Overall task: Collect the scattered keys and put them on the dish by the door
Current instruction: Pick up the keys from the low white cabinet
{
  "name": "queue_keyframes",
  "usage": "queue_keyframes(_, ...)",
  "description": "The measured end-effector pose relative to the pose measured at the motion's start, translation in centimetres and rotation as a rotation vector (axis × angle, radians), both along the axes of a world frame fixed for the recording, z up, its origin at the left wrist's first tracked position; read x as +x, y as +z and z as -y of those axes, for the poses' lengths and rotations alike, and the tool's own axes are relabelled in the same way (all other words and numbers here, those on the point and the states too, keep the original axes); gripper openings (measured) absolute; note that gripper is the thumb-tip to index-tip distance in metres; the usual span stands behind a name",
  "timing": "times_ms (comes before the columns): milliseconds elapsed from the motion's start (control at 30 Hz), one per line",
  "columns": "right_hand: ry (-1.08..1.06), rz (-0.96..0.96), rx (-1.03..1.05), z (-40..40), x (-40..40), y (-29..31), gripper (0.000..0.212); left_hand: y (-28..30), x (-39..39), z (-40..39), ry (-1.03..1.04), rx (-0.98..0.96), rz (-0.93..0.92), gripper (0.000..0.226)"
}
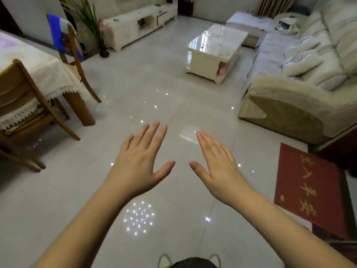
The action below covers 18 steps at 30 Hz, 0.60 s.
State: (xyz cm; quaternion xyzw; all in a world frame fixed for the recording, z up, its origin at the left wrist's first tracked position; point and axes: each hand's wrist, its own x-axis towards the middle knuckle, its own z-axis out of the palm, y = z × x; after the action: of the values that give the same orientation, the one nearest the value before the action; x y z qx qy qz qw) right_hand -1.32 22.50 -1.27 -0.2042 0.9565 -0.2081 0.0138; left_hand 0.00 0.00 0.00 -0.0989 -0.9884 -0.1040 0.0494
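My left hand (142, 161) and my right hand (216, 165) are stretched out in front of me over the glossy tiled floor (154, 89), palms down. Both are open with fingers spread and hold nothing. No keys and no dish show anywhere in this view. A small dark item (202, 47) lies on the glass top of the coffee table (214, 53); it is too small to identify.
A dining table (29, 62) with a lace cloth and wooden chairs (25, 105) stands at the left. A beige sofa (301, 80) fills the right side. A red door mat (307, 188) lies at lower right. A white TV cabinet (139, 22) lines the far wall.
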Motion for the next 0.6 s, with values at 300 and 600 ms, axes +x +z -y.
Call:
queue_keyframes(300,-0.017,0.052,0.044,1.0,0.9,-2.7,0.073,-3.7,1.0,0.5,-0.018,0.049,0.014,0.080)
queue_keyframes(600,-0.045,0.089,0.065,-0.9,-4.9,-5.2,0.062,-7.2,-4.8,-2.1,0.022,0.021,0.167,0.080)
